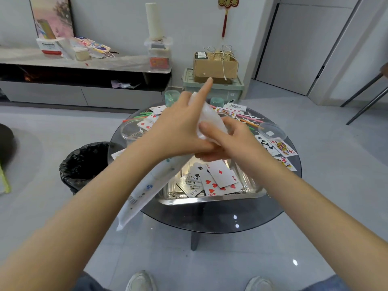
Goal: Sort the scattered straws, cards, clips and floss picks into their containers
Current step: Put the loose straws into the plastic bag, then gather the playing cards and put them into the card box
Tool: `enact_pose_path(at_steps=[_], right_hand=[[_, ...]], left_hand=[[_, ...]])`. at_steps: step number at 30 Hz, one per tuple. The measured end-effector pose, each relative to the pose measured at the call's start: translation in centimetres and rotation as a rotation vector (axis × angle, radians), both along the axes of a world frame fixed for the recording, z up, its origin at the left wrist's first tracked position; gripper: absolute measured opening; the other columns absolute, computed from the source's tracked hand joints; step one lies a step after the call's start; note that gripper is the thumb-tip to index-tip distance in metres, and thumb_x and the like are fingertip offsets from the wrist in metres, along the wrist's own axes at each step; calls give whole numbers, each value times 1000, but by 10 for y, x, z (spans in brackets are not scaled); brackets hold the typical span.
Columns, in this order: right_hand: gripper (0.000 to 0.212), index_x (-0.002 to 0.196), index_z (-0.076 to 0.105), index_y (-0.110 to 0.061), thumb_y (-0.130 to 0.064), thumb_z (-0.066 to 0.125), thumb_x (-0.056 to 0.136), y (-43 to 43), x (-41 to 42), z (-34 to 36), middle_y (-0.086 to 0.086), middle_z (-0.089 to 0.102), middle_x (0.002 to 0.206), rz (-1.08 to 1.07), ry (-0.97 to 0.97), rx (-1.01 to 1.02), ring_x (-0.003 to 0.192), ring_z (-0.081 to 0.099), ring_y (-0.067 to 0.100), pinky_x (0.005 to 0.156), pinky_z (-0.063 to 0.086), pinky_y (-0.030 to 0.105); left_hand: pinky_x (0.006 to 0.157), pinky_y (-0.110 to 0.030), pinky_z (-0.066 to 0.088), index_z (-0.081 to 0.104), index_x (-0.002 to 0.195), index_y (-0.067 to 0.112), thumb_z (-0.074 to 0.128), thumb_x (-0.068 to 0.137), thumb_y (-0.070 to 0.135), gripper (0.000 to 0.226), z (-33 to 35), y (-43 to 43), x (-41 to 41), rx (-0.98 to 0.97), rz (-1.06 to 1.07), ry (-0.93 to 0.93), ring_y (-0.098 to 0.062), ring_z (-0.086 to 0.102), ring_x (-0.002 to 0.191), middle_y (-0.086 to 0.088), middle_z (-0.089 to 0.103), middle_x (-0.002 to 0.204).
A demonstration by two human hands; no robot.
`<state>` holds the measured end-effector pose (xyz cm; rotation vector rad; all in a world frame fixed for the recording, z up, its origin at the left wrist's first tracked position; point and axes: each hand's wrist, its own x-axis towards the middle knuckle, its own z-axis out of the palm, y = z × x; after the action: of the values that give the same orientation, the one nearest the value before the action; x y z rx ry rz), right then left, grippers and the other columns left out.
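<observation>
Your left hand [178, 131] and right hand [228, 143], fingers [204, 125] pinching the plastic bag [211, 116] above the tray [210, 199], should open it squarely.

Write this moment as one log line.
left hand: grips plastic bag | right hand: pinches plastic bag | tray: cards, clips | table: straws loose

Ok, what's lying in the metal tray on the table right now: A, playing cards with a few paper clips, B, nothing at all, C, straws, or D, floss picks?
A: playing cards lie piled in the metal tray, and paper clips sit near its front edge.
</observation>
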<state>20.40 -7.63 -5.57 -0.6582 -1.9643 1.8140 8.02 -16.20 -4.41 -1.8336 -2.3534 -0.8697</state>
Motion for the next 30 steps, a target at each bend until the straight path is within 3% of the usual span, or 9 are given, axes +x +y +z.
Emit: enact_pose_path(at_steps=[5,10,13,16,19,22,25,27,30], right_hand=[[9,100,61,-11,-12,59,91,21,13,4,22,69,98,-184,12,40,77,71,32,73,59,44],[5,97,52,-1,0,48,94,55,41,16,24,63,101,-310,140,-264,67,72,32,54,57,24],[6,99,48,1,3,44,95,80,54,16,26,61,102,-389,246,-371,72,72,34,57,57,25],[9,98,49,6,6,40,95,101,54,9,24,59,107,-463,288,-426,70,72,31,57,57,25],[14,106,47,7,9,38,94,123,42,-4,27,54,121,-539,254,-492,76,70,34,54,57,25],[24,115,44,5,11,36,93,140,23,-20,28,51,128,-601,215,-545,82,65,35,50,56,25],[31,120,46,1,11,33,94,149,10,-38,25,54,125,-641,193,-577,79,64,34,46,55,25],[29,117,46,-2,10,34,95,151,4,-50,24,54,125,-646,173,-589,79,64,32,49,57,27],[24,117,49,-2,4,43,94,149,4,-60,19,55,122,-670,93,-534,87,65,32,52,59,29]], left_hand=[[107,-42,34,-8,151,30,71,55,72,132,7,19,9,-66,-67,40,-25,33,135,-8,21,154],[117,-44,16,-12,150,31,52,44,86,136,-2,9,-5,-138,0,55,-19,4,148,-6,1,161],[117,-47,18,-1,153,25,55,54,80,126,-11,2,-19,-143,87,105,-24,13,146,-5,5,161],[115,-45,23,14,153,21,65,78,56,97,-25,0,-35,-151,153,136,-27,24,142,-4,11,160],[113,-42,28,27,150,17,62,88,43,76,-37,0,-50,-182,186,193,-26,30,140,-4,20,158],[107,-39,36,42,143,18,57,91,42,59,-49,3,-55,-215,187,204,-22,40,133,-3,38,149],[91,-33,47,59,124,22,51,93,43,39,-61,9,-50,-297,152,196,-16,56,111,2,58,125],[83,-32,49,61,116,23,52,92,46,34,-71,15,-44,-356,128,190,-14,59,101,4,61,115],[79,-30,48,59,120,24,54,87,56,46,-87,23,-33,-434,95,166,-13,57,99,6,57,116]])
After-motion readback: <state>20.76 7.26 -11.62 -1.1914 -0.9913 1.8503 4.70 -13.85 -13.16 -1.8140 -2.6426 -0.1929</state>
